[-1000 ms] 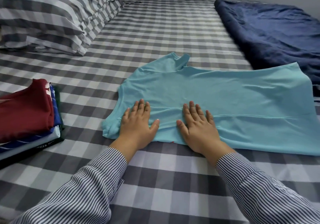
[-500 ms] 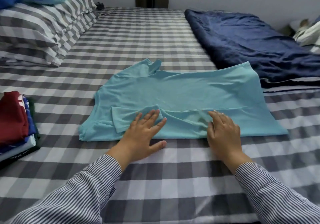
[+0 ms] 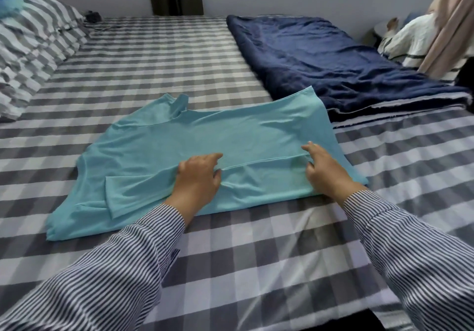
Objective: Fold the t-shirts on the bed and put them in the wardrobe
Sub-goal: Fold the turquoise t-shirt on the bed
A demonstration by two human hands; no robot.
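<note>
The left hand [image 3: 198, 176] pinches the folded near edge of the t-shirt [image 3: 179, 146]; the right hand [image 3: 324, 170] grips that same fold further right. The shirt lies flat on the checked bed [image 3: 256, 248], beside a navy blanket [image 3: 333, 56].

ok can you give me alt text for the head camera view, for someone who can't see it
Two hands, the left hand and right hand, pinch a folded edge of a light blue t-shirt lying on a grey checked bed. A navy quilt lies beyond it at right, striped pillows at far left.
</note>
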